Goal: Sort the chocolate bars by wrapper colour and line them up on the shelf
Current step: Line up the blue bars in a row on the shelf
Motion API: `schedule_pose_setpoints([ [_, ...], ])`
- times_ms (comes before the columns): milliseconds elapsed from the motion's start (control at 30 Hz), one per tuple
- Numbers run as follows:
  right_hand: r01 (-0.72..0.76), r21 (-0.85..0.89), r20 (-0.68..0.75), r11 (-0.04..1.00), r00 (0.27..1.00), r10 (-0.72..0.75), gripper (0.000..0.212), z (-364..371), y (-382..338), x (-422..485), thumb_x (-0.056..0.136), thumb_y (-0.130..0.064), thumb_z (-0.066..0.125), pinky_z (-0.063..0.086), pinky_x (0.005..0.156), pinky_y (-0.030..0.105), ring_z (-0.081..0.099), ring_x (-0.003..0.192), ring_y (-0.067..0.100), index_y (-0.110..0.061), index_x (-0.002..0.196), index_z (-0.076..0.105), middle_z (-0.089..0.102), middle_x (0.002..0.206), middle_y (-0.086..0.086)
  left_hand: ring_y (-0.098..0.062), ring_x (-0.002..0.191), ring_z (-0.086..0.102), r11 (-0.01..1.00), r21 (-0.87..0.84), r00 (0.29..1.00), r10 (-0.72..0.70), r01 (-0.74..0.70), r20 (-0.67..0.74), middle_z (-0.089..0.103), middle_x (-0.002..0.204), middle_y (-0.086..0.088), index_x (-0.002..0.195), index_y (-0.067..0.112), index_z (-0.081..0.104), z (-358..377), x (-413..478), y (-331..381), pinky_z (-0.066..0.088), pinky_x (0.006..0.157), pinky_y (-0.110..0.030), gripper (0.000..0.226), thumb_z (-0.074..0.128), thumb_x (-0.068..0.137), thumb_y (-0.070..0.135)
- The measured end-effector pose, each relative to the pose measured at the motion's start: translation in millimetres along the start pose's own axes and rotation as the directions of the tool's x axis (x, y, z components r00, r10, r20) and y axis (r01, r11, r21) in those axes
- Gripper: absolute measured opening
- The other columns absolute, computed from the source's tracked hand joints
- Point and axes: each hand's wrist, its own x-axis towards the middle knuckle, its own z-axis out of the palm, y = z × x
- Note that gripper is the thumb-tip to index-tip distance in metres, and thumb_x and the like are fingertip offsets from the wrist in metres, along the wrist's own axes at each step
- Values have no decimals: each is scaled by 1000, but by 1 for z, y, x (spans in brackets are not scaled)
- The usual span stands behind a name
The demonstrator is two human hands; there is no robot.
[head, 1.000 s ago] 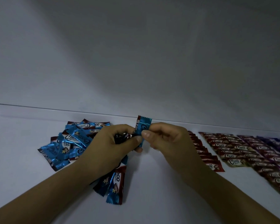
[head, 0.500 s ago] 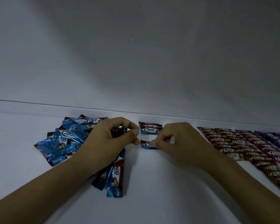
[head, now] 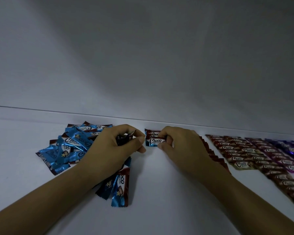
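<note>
Head view, and the light is dim. Your left hand [head: 115, 150] sits left of centre on the white shelf [head: 159, 200]. Its fingers are curled round a bundle of blue bars [head: 120, 189], with the thumb pressed across the top. The long ends of that bundle stick out below your palm toward you, and a few dark wrapper tips poke up between thumb and forefinger.

Your right hand [head: 178, 146] is just beside it, knuckles up. Thumb and forefinger pinch the right end of a single blue bar [head: 155, 141]. That bar lies flat on the shelf with its "Choco" lettering facing you, in the gap between your two hands. Directly behind it, closer to the back wall [head: 143, 65], lies a second bar [head: 151, 133], and the two overlap — the pinched one covers the near edge of the other.

To the left of your left hand lies a loose pile of blue bars [head: 68, 148], crossing one another at all angles and partly hidden by your hand.

On the right, sorted bars lie in rows that run from the back wall toward you. A red row [head: 210, 155] is mostly covered by your right hand and forearm, so only its zigzag edges show. Next to it are brownish rows [head: 236, 150], and at the far right purple rows [head: 287, 158] — the exact shades are hard to tell in this light.
</note>
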Motion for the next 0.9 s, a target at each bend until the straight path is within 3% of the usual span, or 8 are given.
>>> schedule_pose_setpoints([
  [233, 2, -20, -66, 1000, 998, -3, 18, 4, 3, -4, 90, -32, 59, 43, 82, 29, 47, 71, 6, -24, 106, 61, 52, 78, -14, 2, 77, 66, 1000, -11, 1000, 15, -16, -20, 73, 77, 12, 85, 24, 68, 0, 1, 0, 45, 69, -3, 7, 61, 87, 22],
  [300, -24, 165, -88, 986, 995, 39, 16, 0, -2, -8, 87, -41, 58, 45, 68, 24, 51, 63, 7, -27, 89, 65, 56, 66, -11, 1, 75, 67, 999, -51, 997, 8, -12, -75, 73, 76, 12, 84, 24, 69, 0, 3, 0, 45, 65, -4, 8, 62, 87, 22],
  [400, -109, 578, 107, 809, 993, 58, 50, -10, -23, -14, 76, -66, 47, 43, 50, 14, 57, 55, 5, -22, 72, 68, 62, 60, -5, -1, 69, 66, 992, -124, 978, -18, -9, -208, 73, 74, 11, 83, 23, 68, 1, 5, -1, 50, 61, -13, 9, 61, 88, 25],
  [467, -102, 678, 200, 728, 979, -49, 44, -10, -39, -18, 76, -60, 55, 44, 49, 11, 62, 59, 11, -19, 72, 69, 64, 60, -5, -5, 61, 64, 986, -164, 958, -26, -21, -285, 73, 75, 8, 83, 21, 67, 0, 7, -1, 50, 58, -19, 10, 61, 90, 24],
  [567, -39, 686, 214, 726, 965, -150, 21, -2, -58, -24, 74, -40, 72, 56, 58, 22, 66, 62, 15, -19, 74, 68, 70, 69, 0, -10, 67, 67, 982, -190, 931, -56, -15, -361, 74, 76, 6, 81, 21, 66, -3, 9, -1, 55, 63, -25, 11, 62, 90, 23],
  [633, -70, 662, 245, 746, 961, -128, 6, -2, -62, -24, 78, -22, 72, 57, 59, 25, 67, 63, 15, -20, 75, 67, 70, 73, 0, -7, 70, 68, 985, -172, 921, -67, -1, -385, 73, 76, 7, 81, 22, 66, -6, 9, -3, 57, 65, -29, 10, 62, 90, 24],
  [767, -207, 712, 331, 671, 941, -62, 17, -8, -51, -18, 83, -11, 67, 48, 47, 12, 64, 53, 3, -25, 73, 64, 68, 61, -14, -14, 76, 70, 988, -149, 912, -91, 33, -399, 73, 78, 7, 82, 24, 65, -13, 8, -7, 59, 71, -42, 9, 62, 90, 27],
  [900, -270, 736, 330, 620, 944, 19, 16, -9, -40, -11, 86, -7, 63, 50, 48, 14, 70, 63, 6, -21, 80, 63, 70, 66, -9, -11, 80, 69, 990, -134, 904, -105, 53, -415, 73, 78, 10, 82, 27, 65, -15, 8, -6, 57, 81, -48, 9, 61, 90, 31],
])
